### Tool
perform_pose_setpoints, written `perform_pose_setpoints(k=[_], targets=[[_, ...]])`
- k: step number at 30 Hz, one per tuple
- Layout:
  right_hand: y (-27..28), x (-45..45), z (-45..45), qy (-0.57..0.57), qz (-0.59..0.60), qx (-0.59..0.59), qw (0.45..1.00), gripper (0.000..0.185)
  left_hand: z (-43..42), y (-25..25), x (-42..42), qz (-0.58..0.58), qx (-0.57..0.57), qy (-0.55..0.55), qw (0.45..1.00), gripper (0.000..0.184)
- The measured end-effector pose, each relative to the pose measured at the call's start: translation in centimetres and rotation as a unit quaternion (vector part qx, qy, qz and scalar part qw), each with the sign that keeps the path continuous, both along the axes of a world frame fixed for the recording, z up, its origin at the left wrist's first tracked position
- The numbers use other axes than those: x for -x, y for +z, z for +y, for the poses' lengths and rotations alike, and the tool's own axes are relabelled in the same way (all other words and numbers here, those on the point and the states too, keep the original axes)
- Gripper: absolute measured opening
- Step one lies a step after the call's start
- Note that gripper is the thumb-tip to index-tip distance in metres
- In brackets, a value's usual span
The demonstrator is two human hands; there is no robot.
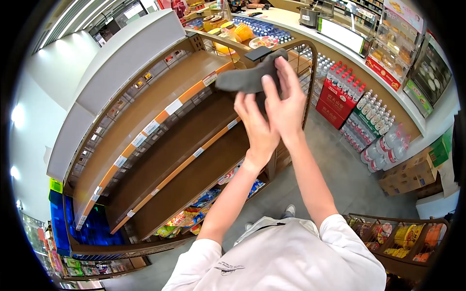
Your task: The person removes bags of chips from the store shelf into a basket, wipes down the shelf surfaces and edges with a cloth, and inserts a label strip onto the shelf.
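A dark grey folded cloth (245, 81) is held up in front of the shelf unit, bent across the fingers. My right hand (287, 104) has its thumb and fingers closed around the cloth's right part. Just below and to the left, my left hand (258, 133) curls its fingers against the cloth's lower edge, its wrist close to the right one. Part of the cloth is hidden behind the fingers. Behind the cloth is the brown shelf unit (179, 133) with orange price-tag strips. A small black flat piece (257, 53) shows at the shelf's top edge beside the cloth.
Bagged snacks (187, 217) lie on the unit's bottom shelf. To the right stand a red bottle case (334, 104), large water bottles (386, 148) and cardboard boxes (410, 172) along a counter (383, 63). A rack of instant noodles (407, 237) is at the lower right. Grey floor (335, 160) lies between.
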State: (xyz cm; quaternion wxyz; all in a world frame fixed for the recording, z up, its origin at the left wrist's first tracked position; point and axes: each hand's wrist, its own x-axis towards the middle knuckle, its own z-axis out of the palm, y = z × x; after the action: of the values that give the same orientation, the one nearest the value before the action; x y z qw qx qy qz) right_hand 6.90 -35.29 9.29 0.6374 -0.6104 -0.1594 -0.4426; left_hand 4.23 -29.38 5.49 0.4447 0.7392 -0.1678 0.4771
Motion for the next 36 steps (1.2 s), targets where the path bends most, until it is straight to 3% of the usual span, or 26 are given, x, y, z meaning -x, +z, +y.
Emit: perform_pose_setpoints(k=[4,6,8,10,13,17,23,31,36], targets=[[-0.9,0.2,-0.5,0.050,0.000,0.055,0.997,0.059,0.6,1.7,-1.8,-0.002,0.034,-0.009,0.999,0.054],[-0.9,0.0,-0.8,0.109,0.023,0.024,0.994,0.061,0.2,2.2,-2.2,0.068,0.160,-0.174,0.969,0.049],[-1.4,-0.4,-0.7,0.107,0.019,0.038,0.993,0.061,0.2,1.7,-2.4,0.096,0.129,-0.164,0.973,0.041],[-1.6,-0.4,-0.7,0.038,0.030,0.129,0.990,0.058,0.4,0.6,-2.9,0.054,0.054,-0.110,0.991,0.036],[-3.3,-0.3,-1.0,0.042,0.053,0.119,0.991,0.054,-0.2,-0.8,-2.8,0.030,0.077,-0.063,0.995,0.026],[-5.7,0.4,-1.3,0.030,0.101,0.126,0.986,0.047,-0.2,-5.1,-2.5,0.074,0.054,-0.018,0.996,0.026],[-10.1,1.5,-1.1,0.021,0.145,0.155,0.977,0.045,-0.5,-9.7,-1.5,0.066,0.063,-0.034,0.995,0.033],[-9.0,0.6,-1.4,0.107,0.084,0.179,0.974,0.058,0.0,-6.9,-2.6,0.034,0.028,-0.130,0.991,0.041],[-10.2,1.0,-3.0,0.118,0.119,0.243,0.955,0.059,-1.4,-12.2,-3.6,0.050,0.083,-0.124,0.988,0.035]])
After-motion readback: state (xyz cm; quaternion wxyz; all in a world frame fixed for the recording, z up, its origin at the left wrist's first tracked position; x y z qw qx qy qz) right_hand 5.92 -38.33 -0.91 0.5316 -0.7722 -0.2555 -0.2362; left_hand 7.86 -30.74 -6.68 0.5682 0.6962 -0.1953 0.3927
